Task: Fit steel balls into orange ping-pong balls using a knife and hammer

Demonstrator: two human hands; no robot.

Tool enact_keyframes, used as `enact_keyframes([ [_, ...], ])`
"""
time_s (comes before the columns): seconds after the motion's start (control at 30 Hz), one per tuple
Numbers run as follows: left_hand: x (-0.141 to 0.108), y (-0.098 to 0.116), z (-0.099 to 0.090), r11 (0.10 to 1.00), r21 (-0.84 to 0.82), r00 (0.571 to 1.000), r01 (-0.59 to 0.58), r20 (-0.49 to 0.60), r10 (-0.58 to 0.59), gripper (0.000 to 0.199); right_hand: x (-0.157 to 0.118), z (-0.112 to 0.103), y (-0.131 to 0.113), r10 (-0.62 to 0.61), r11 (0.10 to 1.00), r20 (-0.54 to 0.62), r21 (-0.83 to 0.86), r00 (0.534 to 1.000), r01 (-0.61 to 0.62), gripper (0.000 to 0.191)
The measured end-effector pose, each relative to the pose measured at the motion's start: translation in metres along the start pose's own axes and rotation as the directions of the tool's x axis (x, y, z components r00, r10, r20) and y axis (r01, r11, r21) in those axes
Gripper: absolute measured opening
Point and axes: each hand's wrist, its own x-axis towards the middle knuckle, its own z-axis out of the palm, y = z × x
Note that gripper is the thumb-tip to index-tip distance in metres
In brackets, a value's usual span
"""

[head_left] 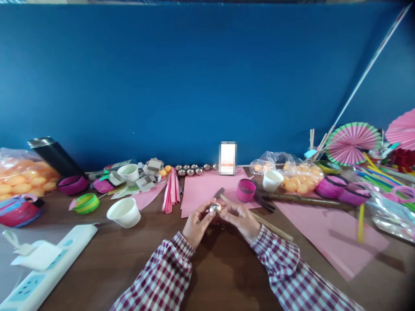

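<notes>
Between my two hands, above the brown table [214,276], is a shiny silver ball [215,209]. My left hand [199,220] grips it from the left with thumb and fingers. From the other side my right hand [240,218] holds it too, its thumb and fingertips close against the ball. Just behind the hands lies a hammer [219,193], its head showing and its wooden handle [272,226] running out past my right wrist. A pink sheet of paper [201,190] lies beyond, with a magenta ring-shaped band [245,190] on it.
Several silver balls [191,169] line the wall. White cups [123,212] and a power strip [65,250] stand left, near a dark thermos [56,155]. Bags of orange balls [303,177] lie at both sides. A stick [301,200] and paper fan [353,144] are right.
</notes>
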Motion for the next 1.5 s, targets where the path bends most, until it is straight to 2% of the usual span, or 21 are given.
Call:
enact_keyframes([
  [0.17,0.000,-0.003,0.001,0.999,0.036,1.000,-0.008,0.001,0.008,0.041,-0.001,0.001,0.005,0.057,0.990,0.003,0.133,0.998,-0.057,0.018],
  [0.4,0.000,-0.005,-0.001,0.996,0.089,0.999,0.005,-0.044,-0.001,0.042,-0.001,0.005,0.012,0.096,0.962,-0.088,0.264,0.992,-0.069,0.022],
  [0.67,-0.001,-0.002,0.003,0.991,0.137,0.999,-0.014,-0.045,0.021,0.040,0.000,0.003,0.017,0.087,0.973,-0.097,0.220,0.991,-0.064,0.020],
  [0.93,0.000,-0.007,0.000,0.986,-0.112,0.991,0.125,-0.029,-0.129,0.045,0.002,0.000,0.025,0.116,0.963,-0.100,0.254,0.988,-0.088,0.021],
  [1.03,-0.001,-0.006,0.000,0.975,-0.154,0.987,0.157,-0.022,-0.162,0.044,0.002,0.001,0.023,0.099,0.964,-0.104,0.259,0.990,-0.069,0.023],
  [1.27,-0.002,0.002,0.001,0.997,-0.010,0.997,0.075,-0.021,-0.075,0.044,0.001,0.008,0.012,0.064,0.979,-0.084,0.198,0.994,-0.047,0.025],
  [1.5,-0.003,0.003,0.001,0.995,0.073,0.997,0.065,-0.048,-0.062,0.043,-0.001,0.012,0.009,0.016,0.994,-0.063,0.108,0.998,-0.010,0.030],
])
